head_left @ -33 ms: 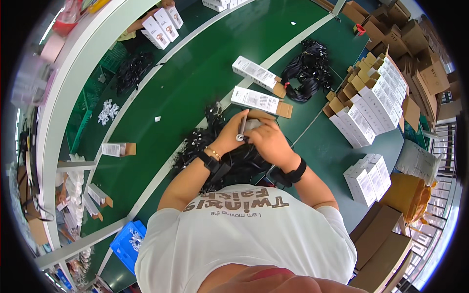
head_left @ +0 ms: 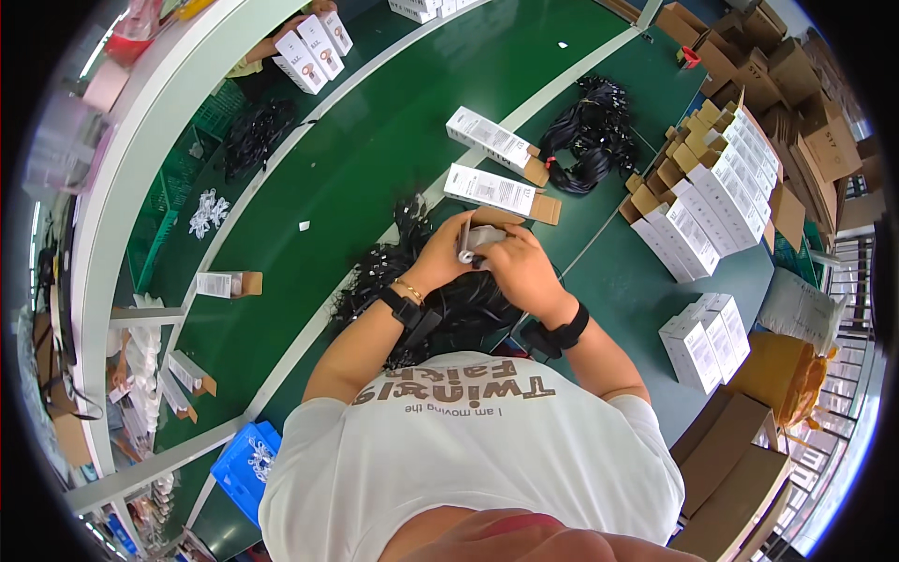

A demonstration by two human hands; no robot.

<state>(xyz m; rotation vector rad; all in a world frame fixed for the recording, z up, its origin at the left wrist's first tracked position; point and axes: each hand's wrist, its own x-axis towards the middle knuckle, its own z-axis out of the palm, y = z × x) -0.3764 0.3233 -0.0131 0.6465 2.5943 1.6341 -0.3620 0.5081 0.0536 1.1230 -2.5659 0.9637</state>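
Observation:
Close in front of my chest, a small white box (head_left: 464, 245) with a brown inner flap is held with its opening up. My left hand (head_left: 437, 260) is closed around its left side. At the opening, the fingers of my right hand (head_left: 521, 272) are pinched by a pale, see-through piece and a small dark part. What exactly they pinch is mostly hidden. Under both hands lies a heap of black cables (head_left: 459, 314) with small pale ends. Just beyond them, two white boxes (head_left: 489, 189) lie on their sides with brown flaps open.
A bundle of black cables (head_left: 592, 131) lies further right. Rows of open white boxes (head_left: 707, 211) and a closed group (head_left: 704, 344) stand to the right. Along the green belt (head_left: 375, 122) sit a few boxes. At the far left, another person's hand (head_left: 292, 26) is beside white boxes.
My right hand's fingers have shifted slightly at the box opening, and more of the pale piece shows. My left hand keeps its hold on the box.

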